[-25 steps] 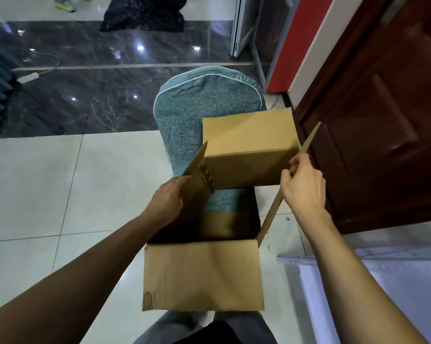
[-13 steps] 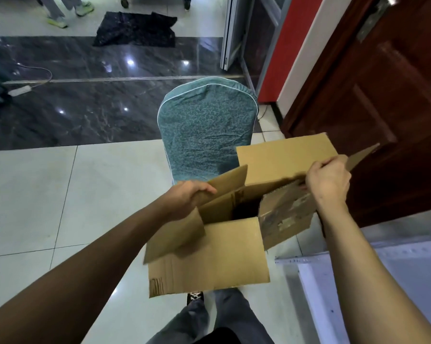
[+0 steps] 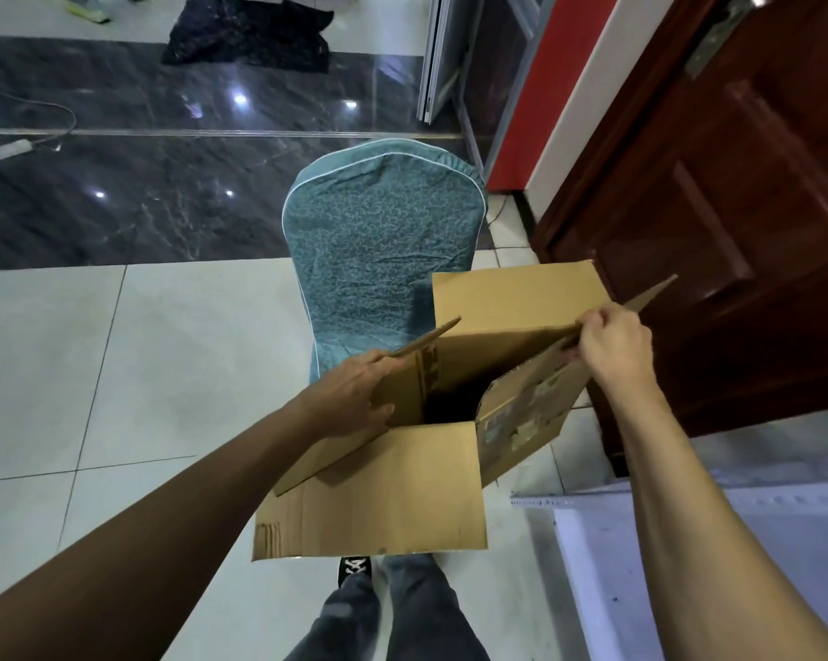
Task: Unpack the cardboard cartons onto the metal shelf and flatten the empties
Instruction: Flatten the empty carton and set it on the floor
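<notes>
At the far left one white power strip (image 3: 8,149) is lying on the dark marble band of the floor, and further along one dark cloth (image 3: 247,38) is lying crumpled at the top edge. Coming in from the lower left, the left hand (image 3: 354,398) is holding the left flap of the single cardboard carton (image 3: 402,489). Its grip is curling round that flap near the fold, fingers over the top edge and thumb below. Just behind, one chair (image 3: 383,260) in a teal patterned cover is standing with its back towards the camera.

The carton is being held up in front of the chair, above the person's two grey trouser legs and one black shoe (image 3: 354,565). All four flaps are standing open: the near one is hanging towards the person, the far one is rising upright, and one is spreading out to each side. The inside is showing only dark, so its contents cannot be told.

The right hand (image 3: 614,348) is gripping the right flap, its grip pinching the flap's upper edge with curled fingers. Beyond it one dark wooden door (image 3: 736,231) is filling the right side, and one white metal shelf (image 3: 688,541) is showing at the lower right, near the carton.
</notes>
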`<state>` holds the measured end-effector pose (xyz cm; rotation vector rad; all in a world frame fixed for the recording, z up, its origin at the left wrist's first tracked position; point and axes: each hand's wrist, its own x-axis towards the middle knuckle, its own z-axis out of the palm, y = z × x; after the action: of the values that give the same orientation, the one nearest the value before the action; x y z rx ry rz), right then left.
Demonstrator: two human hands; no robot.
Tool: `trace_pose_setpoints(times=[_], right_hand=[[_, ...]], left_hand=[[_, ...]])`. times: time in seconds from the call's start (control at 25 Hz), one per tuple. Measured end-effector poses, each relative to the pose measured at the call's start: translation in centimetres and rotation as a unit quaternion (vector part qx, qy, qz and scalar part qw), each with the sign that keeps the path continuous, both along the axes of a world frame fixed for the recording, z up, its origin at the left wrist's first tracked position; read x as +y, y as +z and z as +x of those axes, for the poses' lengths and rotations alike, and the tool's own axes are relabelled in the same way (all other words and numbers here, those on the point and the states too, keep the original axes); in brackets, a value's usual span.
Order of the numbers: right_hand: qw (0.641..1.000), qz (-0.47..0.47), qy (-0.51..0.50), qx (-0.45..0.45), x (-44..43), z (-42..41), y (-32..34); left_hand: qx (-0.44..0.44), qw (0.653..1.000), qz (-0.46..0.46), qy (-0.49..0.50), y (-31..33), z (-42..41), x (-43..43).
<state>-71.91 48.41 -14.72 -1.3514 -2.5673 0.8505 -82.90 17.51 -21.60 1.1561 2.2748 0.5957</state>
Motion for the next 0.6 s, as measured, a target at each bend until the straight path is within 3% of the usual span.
trace_pose_setpoints(times=[0.28, 0.44, 0.6], right_hand=[[0.966, -0.063, 0.142, -0.208, 2.5, 1.4, -1.4], [0.966, -0.053, 0.192, -0.165, 2.2, 1.0, -2.5], [0.986, 0.0, 0.148, -0.08, 3.6, -0.1, -0.9]], left_hand=[[-0.004, 0.999, -0.042, 0.031, -0.5, -1.8, 2.0], [0.004, 0.998, -0.059, 0.039, -0.7, -2.2, 2.3], [0.013, 0.998, -0.036, 0.047, 0.5, -3.0, 3.3]])
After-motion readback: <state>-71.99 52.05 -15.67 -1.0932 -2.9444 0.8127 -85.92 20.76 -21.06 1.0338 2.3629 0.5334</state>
